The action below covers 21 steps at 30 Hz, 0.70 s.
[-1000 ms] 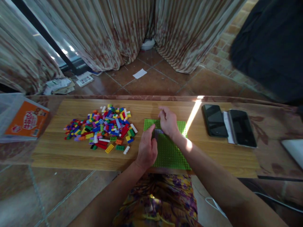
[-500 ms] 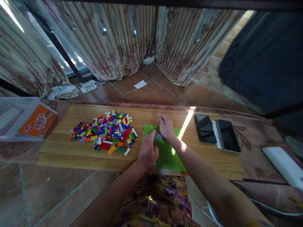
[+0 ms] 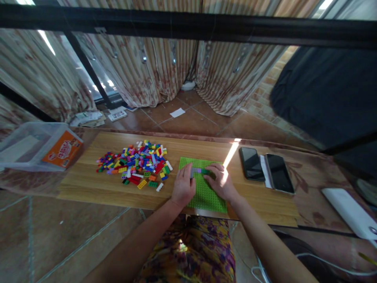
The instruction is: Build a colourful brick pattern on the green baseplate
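A green studded baseplate [image 3: 203, 194] lies on the wooden board in front of me. Across its upper part runs a short row of toy bricks: a grey brick [image 3: 192, 172], a purple brick [image 3: 198, 170] and a dark green brick [image 3: 205, 171]. My left hand [image 3: 183, 188] is closed at the left end of the row, thumb and fingers against the grey brick. At the other end, my right hand [image 3: 220, 181] bends its thumb and fingers around the dark green brick. Its right end is hidden under the fingers.
Left of the baseplate spreads a pile of loose colored bricks [image 3: 141, 159]. A clear plastic bin [image 3: 32, 145] with an orange label stands at the far left. On the right lie a black phone [image 3: 251, 163], a second dark device [image 3: 279, 173] and a white object [image 3: 350, 212].
My right hand has come down from above the baseplate's top edge to the right end of the row, where a dark green brick now shows. The left hand stays at the grey brick. The view has tilted upward.
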Available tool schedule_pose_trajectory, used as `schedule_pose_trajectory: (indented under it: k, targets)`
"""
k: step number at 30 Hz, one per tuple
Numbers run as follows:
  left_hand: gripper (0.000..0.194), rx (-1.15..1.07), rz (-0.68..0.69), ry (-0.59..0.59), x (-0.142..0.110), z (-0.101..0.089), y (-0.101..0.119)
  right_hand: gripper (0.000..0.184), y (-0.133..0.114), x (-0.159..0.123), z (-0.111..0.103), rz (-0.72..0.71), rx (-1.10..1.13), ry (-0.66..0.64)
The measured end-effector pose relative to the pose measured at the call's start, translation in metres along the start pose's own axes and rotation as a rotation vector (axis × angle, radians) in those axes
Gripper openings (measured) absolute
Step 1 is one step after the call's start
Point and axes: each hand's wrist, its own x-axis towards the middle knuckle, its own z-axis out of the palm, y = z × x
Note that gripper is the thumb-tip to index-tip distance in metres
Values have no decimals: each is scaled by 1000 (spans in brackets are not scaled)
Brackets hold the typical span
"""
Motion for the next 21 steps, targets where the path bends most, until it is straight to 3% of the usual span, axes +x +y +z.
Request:
schedule_pose_trajectory:
  k: [5, 15, 17, 21]
  targets:
    - [55, -46, -41, 24, -1, -1, 0, 15, 3, 1, 15, -22, -28, 76]
    - [60, -131, -90, 25, 0, -11, 5, 20, 3, 0, 14, -14, 77, 110]
    - [61, -169, -110, 30, 0, -12, 4, 22, 2, -1, 10, 64, 180, 149]
    - [59, -386, -246, 41, 6, -14, 0, 36, -1, 1, 4, 362, 493, 265]
